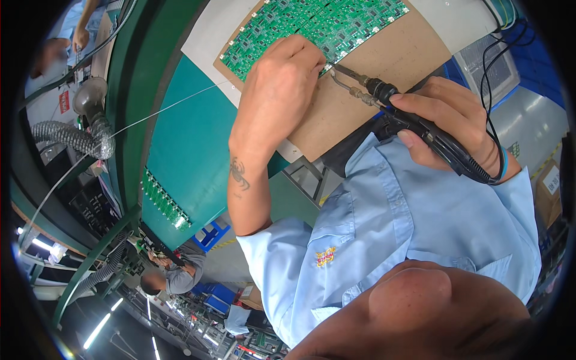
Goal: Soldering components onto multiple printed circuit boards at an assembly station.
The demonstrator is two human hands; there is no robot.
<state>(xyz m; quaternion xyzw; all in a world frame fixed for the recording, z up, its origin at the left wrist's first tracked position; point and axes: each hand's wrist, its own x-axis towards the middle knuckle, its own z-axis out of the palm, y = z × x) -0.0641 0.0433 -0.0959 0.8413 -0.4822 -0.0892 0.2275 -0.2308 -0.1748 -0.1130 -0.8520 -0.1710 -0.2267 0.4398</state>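
Note:
A green printed circuit board panel (354,30), dense with small parts, lies on a brown board (384,72). My left hand (276,90) rests over the panel's near edge, its fingers closed in a pinch there; what they hold is hidden. In my right hand (462,114) is a black soldering iron (420,126) with a curved metal feed tube (360,94) beside its barrel. The iron's tip meets the panel's near edge, right beside my left fingertips. A thin silvery wire (162,111) runs in from the left and disappears at my left hand.
A narrow green circuit strip (162,201) lies on the teal mat (186,132) at left. A fume extractor hose (66,137) stands beyond the green frame. Black cables (489,72) hang at right near a clear tray (492,63). Other people (174,273) are farther off.

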